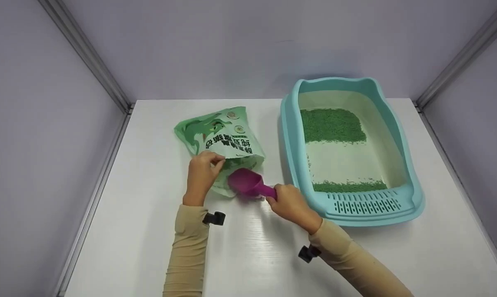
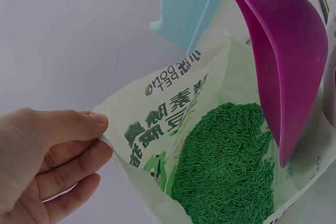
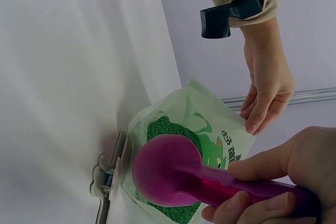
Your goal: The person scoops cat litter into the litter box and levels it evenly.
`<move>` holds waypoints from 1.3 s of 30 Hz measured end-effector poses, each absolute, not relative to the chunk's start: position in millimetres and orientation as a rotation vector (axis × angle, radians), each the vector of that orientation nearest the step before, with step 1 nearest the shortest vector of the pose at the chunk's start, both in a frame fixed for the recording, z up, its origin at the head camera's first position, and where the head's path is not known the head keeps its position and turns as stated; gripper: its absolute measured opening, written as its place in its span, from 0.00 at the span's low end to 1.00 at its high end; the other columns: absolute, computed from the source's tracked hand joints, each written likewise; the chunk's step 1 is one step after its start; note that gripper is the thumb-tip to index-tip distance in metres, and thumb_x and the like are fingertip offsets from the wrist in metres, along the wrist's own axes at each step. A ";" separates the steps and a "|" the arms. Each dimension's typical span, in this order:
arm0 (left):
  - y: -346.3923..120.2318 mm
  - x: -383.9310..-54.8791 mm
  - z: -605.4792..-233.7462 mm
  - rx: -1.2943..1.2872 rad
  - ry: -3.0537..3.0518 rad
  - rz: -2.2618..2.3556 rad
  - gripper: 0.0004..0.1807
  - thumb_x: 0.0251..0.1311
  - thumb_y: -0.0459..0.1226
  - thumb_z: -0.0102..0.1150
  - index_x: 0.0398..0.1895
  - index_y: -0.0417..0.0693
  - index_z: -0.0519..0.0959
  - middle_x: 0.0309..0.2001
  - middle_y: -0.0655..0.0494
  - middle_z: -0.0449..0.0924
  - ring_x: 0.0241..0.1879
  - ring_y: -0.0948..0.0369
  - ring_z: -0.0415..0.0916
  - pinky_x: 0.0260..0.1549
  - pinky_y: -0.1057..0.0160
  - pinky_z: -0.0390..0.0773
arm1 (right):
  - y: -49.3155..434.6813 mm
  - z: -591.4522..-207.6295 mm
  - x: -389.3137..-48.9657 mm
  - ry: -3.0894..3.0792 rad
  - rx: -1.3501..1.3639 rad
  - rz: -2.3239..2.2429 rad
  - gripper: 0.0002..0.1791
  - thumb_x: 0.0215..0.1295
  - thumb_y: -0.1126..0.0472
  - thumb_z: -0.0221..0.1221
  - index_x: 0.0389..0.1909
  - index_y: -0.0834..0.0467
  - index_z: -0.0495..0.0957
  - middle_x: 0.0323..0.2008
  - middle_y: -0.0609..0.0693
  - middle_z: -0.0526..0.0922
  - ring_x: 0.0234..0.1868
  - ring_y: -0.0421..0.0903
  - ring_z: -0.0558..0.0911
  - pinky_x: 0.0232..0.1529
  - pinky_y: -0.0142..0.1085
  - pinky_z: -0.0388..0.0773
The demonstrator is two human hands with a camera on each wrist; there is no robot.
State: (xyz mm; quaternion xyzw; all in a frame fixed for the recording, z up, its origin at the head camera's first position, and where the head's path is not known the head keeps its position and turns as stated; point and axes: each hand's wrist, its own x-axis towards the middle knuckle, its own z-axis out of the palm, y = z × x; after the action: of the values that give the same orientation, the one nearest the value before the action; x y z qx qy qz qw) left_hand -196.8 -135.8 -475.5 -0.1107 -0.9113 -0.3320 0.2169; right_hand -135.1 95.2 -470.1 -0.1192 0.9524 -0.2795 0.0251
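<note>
A green bag of cat litter [image 1: 228, 134] lies on the table with its mouth toward me. My left hand [image 1: 204, 173] pinches the upper lip of that mouth between thumb and fingers and holds it up. Green litter pellets [image 2: 226, 166] show inside the bag in the left wrist view. My right hand [image 1: 292, 204] grips the handle of a purple scoop [image 1: 246, 181]. The scoop's bowl is at the bag's mouth, overlapping the pellets [image 3: 168, 127] in the right wrist view. A clip [image 3: 107, 179] sits at the bag's lower edge.
A blue litter box [image 1: 292, 136] with a slotted front ledge stands right of the bag. Green pellets [image 1: 333, 126] cover its far part, with a strip near its front. The white table [image 1: 149, 231] meets walls at the back and sides.
</note>
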 end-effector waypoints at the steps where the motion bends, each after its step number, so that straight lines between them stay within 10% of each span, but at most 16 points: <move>1: -135.7 -196.6 -475.5 -0.302 -2.527 -0.927 0.03 0.53 0.30 0.66 0.29 0.39 0.86 0.27 0.47 0.85 0.28 0.55 0.83 0.30 0.59 0.82 | 94.5 -470.7 -135.2 2.946 -0.369 -0.867 0.11 0.56 0.64 0.62 0.20 0.66 0.76 0.16 0.58 0.77 0.18 0.45 0.66 0.18 0.37 0.63; 39: -132.8 -195.8 -474.3 -0.287 -2.503 -0.899 0.03 0.54 0.30 0.65 0.30 0.39 0.86 0.27 0.47 0.85 0.28 0.55 0.83 0.30 0.59 0.82 | 48.6 -447.1 -155.1 2.949 -0.291 -0.587 0.11 0.54 0.62 0.61 0.19 0.66 0.78 0.25 0.65 0.84 0.29 0.61 0.84 0.27 0.54 0.80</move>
State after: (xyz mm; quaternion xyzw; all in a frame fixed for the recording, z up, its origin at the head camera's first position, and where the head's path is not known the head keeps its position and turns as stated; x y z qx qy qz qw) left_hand -195.8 -132.8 -474.3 -0.1044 -0.9103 -0.3271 0.2312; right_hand -155.1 48.6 -447.1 -0.0961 0.9744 -0.1940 0.0603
